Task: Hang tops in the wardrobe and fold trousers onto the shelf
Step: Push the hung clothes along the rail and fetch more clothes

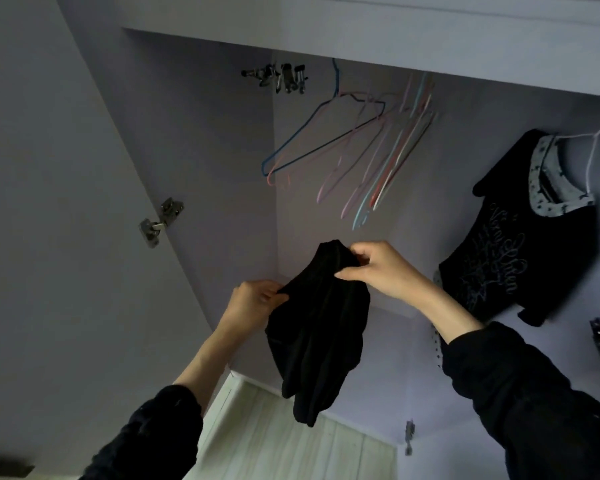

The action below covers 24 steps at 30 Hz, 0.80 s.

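While my right hand [378, 268] pinches the top edge of a black garment [321, 327] between thumb and curled fingers, my left hand [257, 299] grips its lower left edge, so the cloth hangs bunched between the two and droops below them. Whether it is a top or trousers I cannot tell. Both my sleeves are dark.

Beyond my hands is the pale lilac inside of the wardrobe [222, 168], its back wall straight ahead of them. Above my right hand hangs a cluster of thin empty hangers [371, 150], blue, pink and pale ones overlapping too much to count. To the right of that hand one black top [520, 244] with pale lettering and a spotted collar hangs on a white hanger [589, 150]. Up and left of my left hand, one metal hinge [160, 220] sits on the open door [66, 202]. Under my wrists lies a light wooden floor [291, 445].
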{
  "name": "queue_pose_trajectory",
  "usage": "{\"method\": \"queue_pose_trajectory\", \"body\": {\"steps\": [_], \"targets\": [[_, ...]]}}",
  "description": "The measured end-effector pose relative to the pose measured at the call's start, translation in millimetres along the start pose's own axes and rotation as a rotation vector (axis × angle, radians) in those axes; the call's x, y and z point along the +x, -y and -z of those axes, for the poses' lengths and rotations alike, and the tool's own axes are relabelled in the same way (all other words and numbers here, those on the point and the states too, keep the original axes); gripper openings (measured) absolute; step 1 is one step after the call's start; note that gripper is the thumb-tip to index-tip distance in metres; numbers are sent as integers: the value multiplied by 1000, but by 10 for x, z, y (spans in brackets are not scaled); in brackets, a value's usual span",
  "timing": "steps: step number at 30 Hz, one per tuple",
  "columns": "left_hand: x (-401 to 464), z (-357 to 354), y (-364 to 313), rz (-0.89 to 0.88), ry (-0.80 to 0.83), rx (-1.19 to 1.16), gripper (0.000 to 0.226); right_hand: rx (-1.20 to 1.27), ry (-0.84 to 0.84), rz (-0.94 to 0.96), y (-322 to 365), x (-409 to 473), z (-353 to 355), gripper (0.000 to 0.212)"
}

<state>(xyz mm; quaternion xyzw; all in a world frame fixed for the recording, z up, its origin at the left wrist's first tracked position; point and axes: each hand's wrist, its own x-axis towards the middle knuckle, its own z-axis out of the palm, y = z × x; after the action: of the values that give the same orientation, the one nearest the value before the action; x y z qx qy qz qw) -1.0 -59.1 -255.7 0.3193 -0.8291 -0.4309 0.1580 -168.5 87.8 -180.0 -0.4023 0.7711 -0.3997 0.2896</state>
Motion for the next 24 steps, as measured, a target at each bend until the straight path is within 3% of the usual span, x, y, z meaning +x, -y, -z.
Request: {"method": "queue_pose_trajectory", "body": {"steps": [9,13,15,18,21,24], "targets": [[189,198,-495,-33,115,-201,23,14,16,-210,-337,53,-43,18],[281,247,-692,-36,38,-195,17,22,179,-150,-277,60,-155,49],[322,265,-778,-58,36,-169,14,12,197,-106,-246,62,-242,49],[325,276,-875,-95,18,-107,13,-177,57,-23,-226,84,-416,21],[318,359,-893,-115,-31,-100,13,-413,-186,58,-209,120,-468,18],[314,506,-748,-159,13,222,7,-389,-366,33,-157,128,-267,12]]}}
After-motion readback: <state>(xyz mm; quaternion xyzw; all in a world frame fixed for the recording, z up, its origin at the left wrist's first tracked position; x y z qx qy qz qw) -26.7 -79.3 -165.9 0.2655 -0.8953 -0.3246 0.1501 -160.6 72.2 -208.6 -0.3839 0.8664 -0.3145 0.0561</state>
